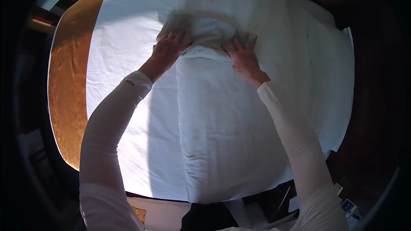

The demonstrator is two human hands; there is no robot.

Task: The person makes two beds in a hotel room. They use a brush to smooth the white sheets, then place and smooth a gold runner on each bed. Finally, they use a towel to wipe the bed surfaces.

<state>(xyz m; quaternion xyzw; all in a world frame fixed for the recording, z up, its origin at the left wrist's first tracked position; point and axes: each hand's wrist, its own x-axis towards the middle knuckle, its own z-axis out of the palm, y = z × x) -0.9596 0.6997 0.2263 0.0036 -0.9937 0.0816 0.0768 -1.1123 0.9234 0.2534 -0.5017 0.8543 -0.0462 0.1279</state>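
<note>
A folded grey-white cloth (208, 30), with a fluffy towel-like underside showing along its near edge, lies across the middle of the white bedding (224, 118). My left hand (169, 47) rests over its left part, fingers spread on the fabric. On its right part lies my right hand (243, 57), thumb and fingers apart against the cloth. The undersides of both hands are hidden, and neither shows a firm grip.
A golden-brown bed runner (72, 77) crosses the left end of the bed. The top bedding layer has a long edge (180, 118) running towards me. Several small items, including a blue-and-white printed card (348, 207), are at the lower right beside dark flooring.
</note>
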